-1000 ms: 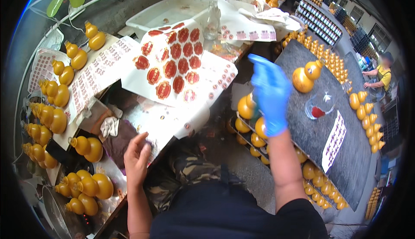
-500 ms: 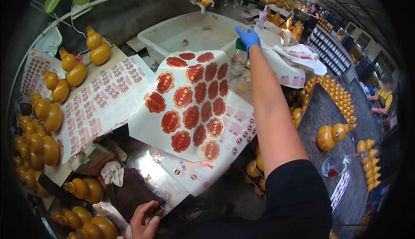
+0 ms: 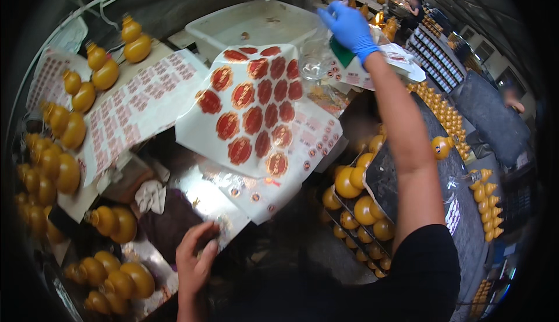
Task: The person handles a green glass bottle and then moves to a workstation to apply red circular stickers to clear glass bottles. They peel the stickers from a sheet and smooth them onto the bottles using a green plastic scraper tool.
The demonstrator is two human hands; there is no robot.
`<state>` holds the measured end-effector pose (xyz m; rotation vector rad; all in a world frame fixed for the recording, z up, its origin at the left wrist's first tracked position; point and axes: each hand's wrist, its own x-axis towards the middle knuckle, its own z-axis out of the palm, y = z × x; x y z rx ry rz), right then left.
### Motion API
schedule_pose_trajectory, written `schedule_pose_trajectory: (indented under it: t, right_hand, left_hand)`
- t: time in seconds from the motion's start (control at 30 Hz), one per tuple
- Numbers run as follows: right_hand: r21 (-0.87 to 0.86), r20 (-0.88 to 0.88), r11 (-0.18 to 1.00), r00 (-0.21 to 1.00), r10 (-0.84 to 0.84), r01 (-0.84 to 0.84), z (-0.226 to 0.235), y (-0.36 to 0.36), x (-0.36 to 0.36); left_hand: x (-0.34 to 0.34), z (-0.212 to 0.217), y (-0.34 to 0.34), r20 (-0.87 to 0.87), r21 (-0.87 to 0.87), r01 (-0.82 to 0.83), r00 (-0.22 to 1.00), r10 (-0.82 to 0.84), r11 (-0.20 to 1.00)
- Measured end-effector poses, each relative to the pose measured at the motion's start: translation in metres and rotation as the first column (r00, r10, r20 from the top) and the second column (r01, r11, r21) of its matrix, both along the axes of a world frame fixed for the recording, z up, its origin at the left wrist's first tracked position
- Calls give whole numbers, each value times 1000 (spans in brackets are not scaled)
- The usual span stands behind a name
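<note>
My right hand (image 3: 349, 29), in a blue glove, reaches far forward past the white tub. A dark green flat piece (image 3: 342, 53) juts out from under its palm, seemingly held there; the grip itself is partly hidden. My bare left hand (image 3: 197, 253) is low at the front, fingers slightly bent and thumb apart, with nothing in it. It is next to a dark brown cloth (image 3: 169, 226) and the edge of a shiny metal surface (image 3: 201, 179). Between the hands lies a curling white sheet of red-and-gold oval stickers (image 3: 192, 125), over another sticker sheet (image 3: 317, 121).
The white tub (image 3: 201, 36) holds some water. Yellow gourd-shaped bottles (image 3: 69, 173) crowd the left, and more fill a rack (image 3: 349, 182) at right. A clear glass vessel (image 3: 314, 62) stands near the glove. One sticker sheet (image 3: 137, 103) covers the left board. Co-workers (image 3: 416, 10) are farther off.
My right hand has moved to the right and slightly up, and the green piece has shifted with it. My view has turned, showing more of the bottle rack. The left hand has risen slightly.
</note>
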<state>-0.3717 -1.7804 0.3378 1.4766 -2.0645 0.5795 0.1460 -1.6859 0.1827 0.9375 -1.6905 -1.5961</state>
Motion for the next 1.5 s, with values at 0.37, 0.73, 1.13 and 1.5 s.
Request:
schedule_pose_trajectory:
  t: [0.37, 0.73, 1.13, 1.5]
  right_hand:
    - [110, 738, 435, 367, 567, -894, 38, 22, 278]
    - [-315, 657, 927, 659, 368, -203, -140, -132, 107]
    - [779, 480, 384, 866, 143, -495, -73, -178, 134]
    - [663, 546, 350, 747, 379, -662, -20, -135, 142]
  left_hand:
    - [-11, 39, -32, -167, -255, -142, 981, 101, 956]
    - [56, -30, -80, -225, 108, -444, 861, 457, 889]
    - [27, 8, -59, -67, -566, -607, 709, 702, 558]
    - [-163, 30, -182, -111, -793, -386, 853, 510, 472]
